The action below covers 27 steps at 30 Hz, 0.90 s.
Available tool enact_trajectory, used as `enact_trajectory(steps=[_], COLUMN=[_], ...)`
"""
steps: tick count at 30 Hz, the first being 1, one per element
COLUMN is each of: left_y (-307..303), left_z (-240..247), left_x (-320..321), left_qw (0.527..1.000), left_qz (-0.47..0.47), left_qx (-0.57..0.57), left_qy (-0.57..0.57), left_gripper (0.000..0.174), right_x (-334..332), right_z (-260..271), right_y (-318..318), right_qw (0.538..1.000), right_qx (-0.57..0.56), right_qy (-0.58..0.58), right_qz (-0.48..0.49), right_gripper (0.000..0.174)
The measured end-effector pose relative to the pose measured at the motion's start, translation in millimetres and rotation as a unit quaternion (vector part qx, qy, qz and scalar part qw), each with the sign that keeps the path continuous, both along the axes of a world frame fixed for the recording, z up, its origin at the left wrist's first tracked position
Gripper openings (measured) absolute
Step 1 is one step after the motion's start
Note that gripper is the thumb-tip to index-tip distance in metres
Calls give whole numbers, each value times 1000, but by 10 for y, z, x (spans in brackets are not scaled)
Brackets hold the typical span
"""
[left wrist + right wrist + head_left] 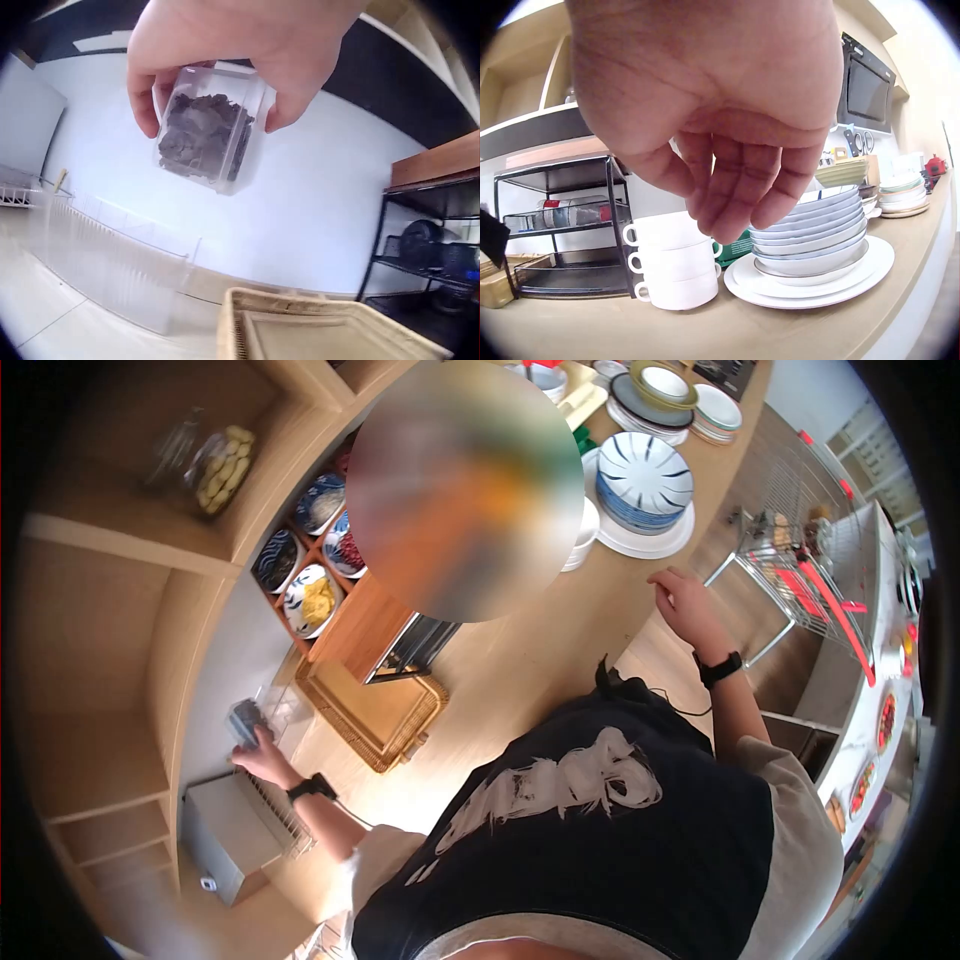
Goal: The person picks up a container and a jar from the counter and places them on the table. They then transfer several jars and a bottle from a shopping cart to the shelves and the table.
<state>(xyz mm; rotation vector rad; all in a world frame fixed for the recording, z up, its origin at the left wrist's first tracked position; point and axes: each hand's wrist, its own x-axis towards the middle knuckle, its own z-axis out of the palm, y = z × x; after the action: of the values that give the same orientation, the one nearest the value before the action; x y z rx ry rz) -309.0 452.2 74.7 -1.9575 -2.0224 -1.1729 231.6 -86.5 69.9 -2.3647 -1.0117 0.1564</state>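
My left hand [268, 760] grips a small clear plastic box [204, 142] from above, thumb on one side and fingers on the other. Dark, crumbly flakes fill much of the box, which tilts in the left wrist view. Below it stand a clear ribbed bin [112, 259] and a wicker tray [238, 330]. My right hand [690, 612] hangs over the counter edge with loosely curled fingers and nothing in them. Behind that hand in the right wrist view are stacked white cups [676, 264] and a stack of bowls [810, 244] on white plates.
A black metal rack [562, 225] stands on the counter [705, 330]. Small patterned bowls of food, including a yellow one [312, 603], sit in a wooden divided holder. Open shelves [110, 650] line the left side. A wire cart [800, 560] stands at right. A blurred disc hides the upper middle.
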Motion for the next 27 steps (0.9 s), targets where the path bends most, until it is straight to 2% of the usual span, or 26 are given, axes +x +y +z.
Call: enact_trajectory(steps=[3, 5, 7, 9, 11, 13, 15, 16, 17, 19, 21, 22, 23, 25, 27], left_y=[-709, -1243, -1674, -2180, -2382, -2515, -2616, -2673, -2742, -2865, -2939, -2969, -2999, -3044, -3003], left_z=[127, 312, 499, 873, 984, 1028, 1062, 1094, 1147, 1247, 1265, 1267, 1253, 1242, 1227], left_x=[132, 349, 574, 1085, 1284, 1517, 1829, 1995, 2170, 2459, 2645, 2714, 2774, 2866, 2882], left_qw=[994, 986, 949, 923, 889, 820, 793, 785, 773, 704, 678, 658, 655, 619, 612], left_qz=[-61, -96, -151, -165, -264, -338, -428, -446, -466, -521, -560, -581, -607, -620, -645], left_qx=[83, 61, 36, 15, -45, -152, -172, -192, -214, -283, -298, -309, -292, -327, -349], left_qy=[-25, -120, -276, -348, -371, -437, -397, -385, -373, -391, -372, -367, -342, -354, -296], left_gripper=[70, 62, 64, 65, 66, 67, 69, 69, 68, 73, 76, 78, 76, 74, 71], right_x=[1, -12, -8, 44, -121, -251, -417, -492, -553, -567, -587, -597, -585, -515, -469], right_z=[75, 121, 214, 414, 661, 919, 1155, 1269, 1381, 1394, 1420, 1462, 1485, 1488, 1337], right_y=[-10, 12, 106, 330, 575, 774, 889, 937, 979, 980, 937, 923, 904, 814, 740], right_qw=[1000, 1000, 999, 993, 980, 971, 945, 945, 932, 901, 887, 883, 883, 877, 873], right_qx=[8, 15, 32, 73, 130, 137, 147, 148, 165, 203, 225, 214, 219, 177, 223], right_qy=[7, 16, -6, -43, -53, -57, -55, -58, -20, 23, 160, 217, 208, 263, 258], right_qz=[-11, -1, 42, 87, 141, 185, 287, 286, 323, 382, 369, 358, 359, 361, 348], right_gripper=[16, 16, 16, 15, 15, 16, 30, 30, 40, 65, 68, 62, 62, 58, 54])
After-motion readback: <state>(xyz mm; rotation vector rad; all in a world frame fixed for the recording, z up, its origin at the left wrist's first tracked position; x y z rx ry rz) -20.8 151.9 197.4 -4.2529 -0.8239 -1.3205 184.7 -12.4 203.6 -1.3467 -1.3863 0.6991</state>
